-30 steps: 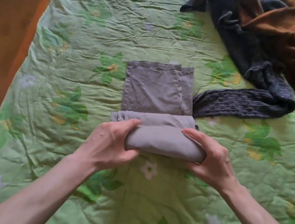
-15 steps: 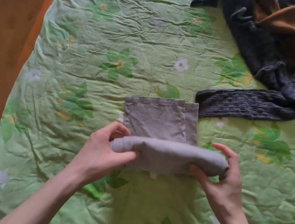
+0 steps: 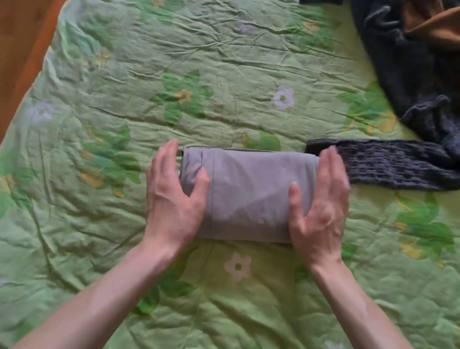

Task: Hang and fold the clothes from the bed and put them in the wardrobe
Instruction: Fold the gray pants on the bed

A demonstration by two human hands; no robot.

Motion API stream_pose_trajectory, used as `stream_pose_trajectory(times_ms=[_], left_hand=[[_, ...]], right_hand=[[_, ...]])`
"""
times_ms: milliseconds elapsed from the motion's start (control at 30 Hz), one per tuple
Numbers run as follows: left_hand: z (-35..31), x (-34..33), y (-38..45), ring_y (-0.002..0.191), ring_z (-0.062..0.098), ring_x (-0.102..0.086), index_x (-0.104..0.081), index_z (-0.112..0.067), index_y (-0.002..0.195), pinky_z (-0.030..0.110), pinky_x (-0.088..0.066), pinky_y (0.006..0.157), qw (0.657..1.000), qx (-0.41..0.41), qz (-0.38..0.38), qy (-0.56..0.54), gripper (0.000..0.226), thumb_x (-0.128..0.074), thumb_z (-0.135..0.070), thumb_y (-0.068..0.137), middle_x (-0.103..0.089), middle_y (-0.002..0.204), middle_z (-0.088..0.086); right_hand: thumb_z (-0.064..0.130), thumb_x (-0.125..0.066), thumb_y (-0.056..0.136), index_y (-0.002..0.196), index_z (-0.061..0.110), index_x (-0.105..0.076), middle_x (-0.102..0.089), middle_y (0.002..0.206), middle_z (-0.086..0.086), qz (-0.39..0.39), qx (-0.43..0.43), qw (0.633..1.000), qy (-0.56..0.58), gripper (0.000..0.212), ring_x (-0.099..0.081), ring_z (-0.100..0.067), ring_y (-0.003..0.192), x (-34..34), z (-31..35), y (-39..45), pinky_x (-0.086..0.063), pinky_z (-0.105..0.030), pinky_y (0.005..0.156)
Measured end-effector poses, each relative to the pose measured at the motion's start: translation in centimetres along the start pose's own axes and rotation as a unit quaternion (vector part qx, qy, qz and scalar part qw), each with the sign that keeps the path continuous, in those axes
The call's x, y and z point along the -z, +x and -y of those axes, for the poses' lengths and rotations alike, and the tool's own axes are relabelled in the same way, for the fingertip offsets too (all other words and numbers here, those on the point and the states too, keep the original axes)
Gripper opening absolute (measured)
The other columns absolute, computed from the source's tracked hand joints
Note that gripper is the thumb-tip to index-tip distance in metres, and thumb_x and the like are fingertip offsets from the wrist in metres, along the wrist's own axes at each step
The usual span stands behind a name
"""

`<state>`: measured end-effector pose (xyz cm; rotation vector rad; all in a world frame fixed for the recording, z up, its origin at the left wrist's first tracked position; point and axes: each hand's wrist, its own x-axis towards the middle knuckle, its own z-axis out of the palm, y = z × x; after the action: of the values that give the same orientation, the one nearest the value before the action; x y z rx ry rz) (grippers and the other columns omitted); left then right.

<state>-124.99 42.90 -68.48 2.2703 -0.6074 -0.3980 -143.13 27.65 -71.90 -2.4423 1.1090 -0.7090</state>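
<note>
Smooth grey fabric roll point(image 3: 249, 193), cylindrical

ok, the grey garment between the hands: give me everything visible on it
The grey garment is a plain, smooth woven-looking cloth, folded or rolled into a compact oblong bundle lying crosswise on the green floral bedspread. A stitched seam runs down it near its left end, and soft creases cross its top. The left hand and right hand flank its two ends, fingers straight, thumbs resting on top. Its far right corner lies close to the dark knitted garment; contact cannot be told.
</note>
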Motion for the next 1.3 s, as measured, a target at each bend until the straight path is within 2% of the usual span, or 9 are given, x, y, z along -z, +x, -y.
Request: stream_pose_trajectory(times_ms=[133,500,567,667,800,900,1000,1100,1300], left_hand=[[1.4,-2.2,-1.1,0.162,0.025,-0.011,-0.034,-0.009,0.162,0.046,-0.017,0.131,0.973,-0.17,0.059,0.147,0.075,-0.043,-0.051,0.101,-0.024,0.172,0.012],[3.1,-4.8,0.7,0.162,0.033,-0.006,-0.02,-0.009,0.166,0.052,-0.022,0.128,0.958,-0.175,0.058,0.221,0.086,-0.04,-0.057,0.098,-0.007,0.174,0.018],[2.6,-4.2,-0.2,0.161,0.032,-0.011,-0.013,-0.008,0.167,0.046,-0.018,0.13,0.974,-0.119,0.034,0.191,0.099,-0.047,-0.065,0.093,-0.008,0.174,0.018],[1.0,-3.4,-1.7,0.145,0.035,-0.034,-0.02,-0.008,0.163,0.044,-0.026,0.122,0.992,0.068,0.001,0.109,0.115,-0.063,-0.075,0.08,-0.036,0.157,0.019],[-0.3,-2.3,-0.9,0.128,0.032,-0.057,-0.046,-0.012,0.139,0.043,-0.046,0.108,0.975,0.208,0.051,0.052,0.096,-0.081,-0.069,0.069,-0.06,0.135,0.012],[0.3,-0.9,1.6,0.111,0.024,-0.069,-0.059,-0.017,0.128,0.042,-0.056,0.099,0.96,0.252,0.123,-0.01,0.095,-0.083,-0.077,0.058,-0.072,0.123,0.003],[0.5,0.7,2.5,0.103,0.012,-0.072,-0.064,-0.022,0.125,0.035,-0.06,0.092,0.947,0.255,0.179,-0.082,0.091,-0.086,-0.075,0.055,-0.074,0.118,-0.005],[-0.3,1.9,1.4,0.096,0.011,-0.076,-0.063,-0.024,0.127,0.027,-0.061,0.076,0.915,0.282,0.216,-0.19,0.065,-0.091,-0.047,0.074,-0.077,0.114,-0.004],[-5.2,6.5,-2.5,0.109,0.022,-0.075,-0.057,-0.022,0.139,0.037,-0.063,0.078,0.853,0.291,0.268,-0.34,0.075,-0.093,-0.025,0.074,-0.078,0.12,0.004]], right_hand=[[0.049,-0.043,0.105,0.158,0.007,-0.037,-0.03,0.167,-0.008,0.12,0.09,0.986,-0.075,0.068,-0.02,-0.022,0.158,-1.1,0.0,-0.8,-0.021,-0.049,0.127],[0.051,-0.041,0.104,0.161,0.013,-0.032,-0.02,0.171,-0.005,0.158,0.058,0.985,-0.025,0.069,-0.012,-0.02,0.16,-2.7,-1.3,1.4,-0.017,-0.047,0.128],[0.042,-0.054,0.101,0.156,0.01,-0.042,-0.026,0.169,-0.01,0.076,0.022,0.997,0.023,0.065,-0.022,-0.024,0.157,-2.2,-1.0,0.6,-0.021,-0.043,0.127],[0.053,-0.065,0.091,0.152,0.012,-0.045,-0.038,0.155,-0.013,-0.013,-0.163,0.985,0.051,0.076,-0.037,-0.024,0.145,-1.5,0.0,-1.0,-0.025,-0.032,0.123],[0.066,-0.07,0.08,0.146,0.016,-0.047,-0.059,0.132,-0.005,0.052,-0.331,0.933,0.13,0.086,-0.055,-0.022,0.123,-0.3,1.4,-1.7,-0.042,-0.039,0.11],[0.057,-0.083,0.078,0.13,0.017,-0.059,-0.068,0.119,0.003,0.15,-0.415,0.875,0.197,0.07,-0.066,-0.013,0.103,1.6,0.9,0.7,-0.051,-0.033,0.093],[0.056,-0.087,0.072,0.107,0.018,-0.07,-0.077,0.102,0.007,0.236,-0.424,0.833,0.265,0.054,-0.074,-0.008,0.089,2.7,0.4,1.8,-0.057,-0.028,0.08],[0.044,-0.087,0.075,0.118,0.019,-0.067,-0.079,0.107,0.004,0.247,-0.439,0.786,0.359,0.054,-0.076,-0.011,0.095,4.1,1.1,1.8,-0.06,-0.033,0.087],[0.033,-0.085,0.08,0.117,0.013,-0.069,-0.08,0.104,0.002,0.198,-0.433,0.78,0.406,0.045,-0.076,-0.016,0.098,11.7,4.5,1.4,-0.059,-0.03,0.085]])
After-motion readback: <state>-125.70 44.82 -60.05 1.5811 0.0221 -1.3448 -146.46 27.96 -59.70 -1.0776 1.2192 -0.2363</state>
